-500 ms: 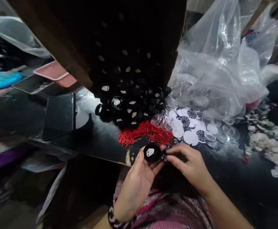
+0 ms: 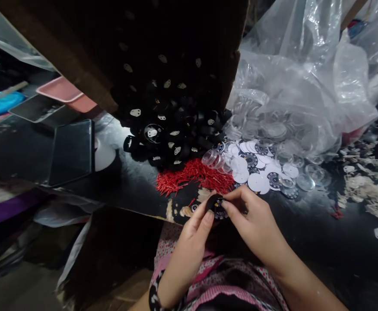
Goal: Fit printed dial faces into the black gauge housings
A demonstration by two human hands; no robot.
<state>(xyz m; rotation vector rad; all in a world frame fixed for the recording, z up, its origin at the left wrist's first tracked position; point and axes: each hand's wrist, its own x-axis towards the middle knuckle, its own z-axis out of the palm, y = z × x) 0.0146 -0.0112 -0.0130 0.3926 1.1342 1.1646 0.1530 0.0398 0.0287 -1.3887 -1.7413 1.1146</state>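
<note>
My left hand [image 2: 187, 242] is closed around a small round black case [image 2: 211, 201], which is tilted on edge. In my right hand [image 2: 256, 222], thumb and forefinger pinch a black printed dial disc [image 2: 220, 212] against the open side of that case. Whether the disc is seated inside cannot be made out. Just beyond my fingers lies a pile of thin red pointers [image 2: 184, 177]. To its right are scattered white discs and printed dials [image 2: 260, 181], with clear round covers [image 2: 215, 160] among them.
Black cases with pale plates [image 2: 177, 134] spill from a large dark box [image 2: 94, 82]. A clear plastic bag [image 2: 292, 90] of covers stands at right, near a heap of whitish flat pieces [image 2: 366, 190]. A dark tray [image 2: 72, 151] and pink basin [image 2: 62, 90] are at left.
The black case has turned from showing its pale-plated back to standing on edge. My right hand has brought the dial disc to it. The view has shifted slightly.
</note>
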